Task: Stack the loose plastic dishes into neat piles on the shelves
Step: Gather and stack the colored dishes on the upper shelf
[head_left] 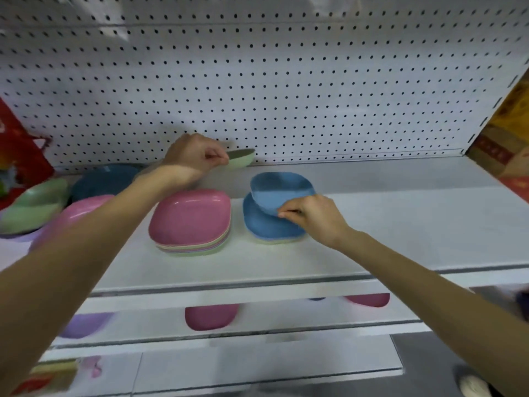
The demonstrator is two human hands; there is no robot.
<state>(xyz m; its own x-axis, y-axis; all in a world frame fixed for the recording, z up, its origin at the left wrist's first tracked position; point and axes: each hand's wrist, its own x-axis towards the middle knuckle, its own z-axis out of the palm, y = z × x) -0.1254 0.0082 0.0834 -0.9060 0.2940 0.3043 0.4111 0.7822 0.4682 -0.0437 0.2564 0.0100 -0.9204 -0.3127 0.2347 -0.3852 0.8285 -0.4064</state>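
On the white shelf (386, 219) stands a pile of square plastic dishes with a pink dish (190, 217) on top. To its right is a lower pile topped by a blue dish (269, 227). My right hand (312, 214) pinches the near edge of another blue dish (279, 190), which sits tilted over that pile. My left hand (194, 156) grips the rim of a pale green dish (243, 158) held near the pegboard at the back of the shelf.
Loose dishes lie at the shelf's left: a green one (37, 204), a dark blue one (103, 179) and a pink one (83, 210) partly behind my left forearm. Lower shelves hold a magenta dish (210, 316), a purple dish (83, 325) and a pink dish (367, 300). The pegboard (257, 81) backs the shelf.
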